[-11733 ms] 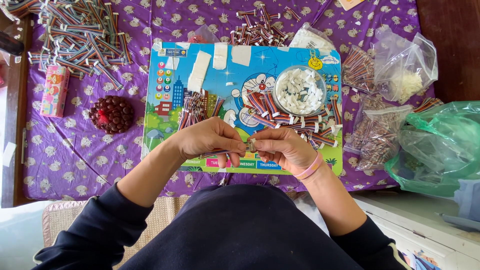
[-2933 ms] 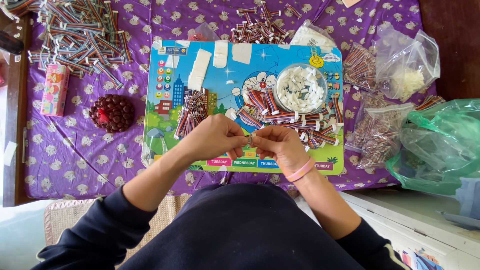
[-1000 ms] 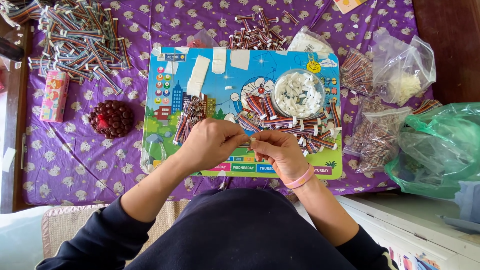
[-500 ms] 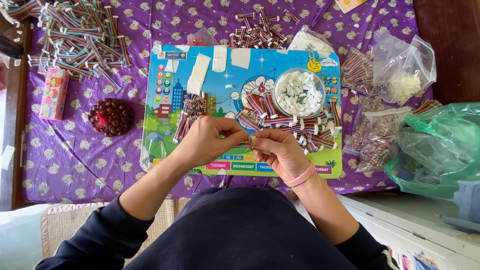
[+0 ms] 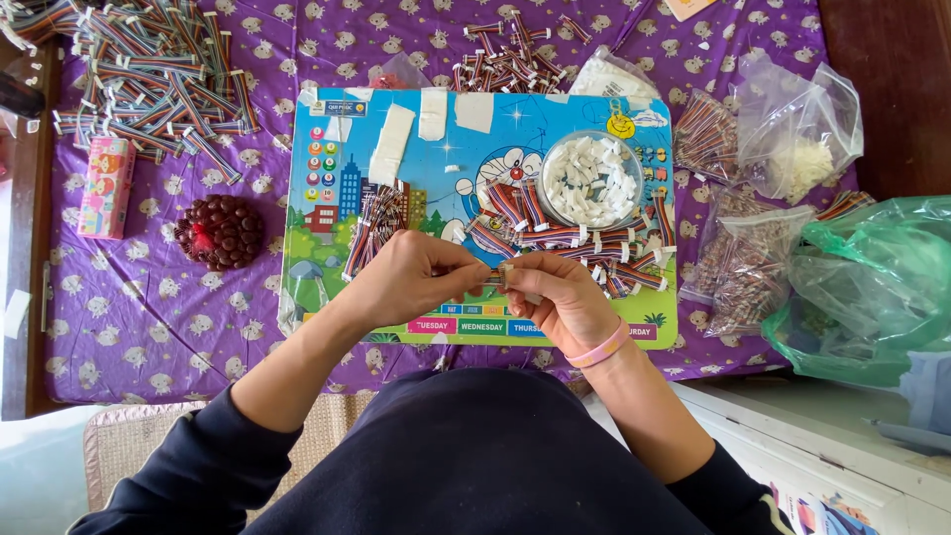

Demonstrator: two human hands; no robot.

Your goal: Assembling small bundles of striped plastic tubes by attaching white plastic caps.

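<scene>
Surface: before you, a table of dark wood under a purple cloth printed with small pale animals | Floor: a woven beige mat lower left | Right: a white cabinet top just beside the table | Light: bright, even daylight, soft shadows

Two hands, one cartoon board, one round dish of white connectors, one pink wristband.
</scene>
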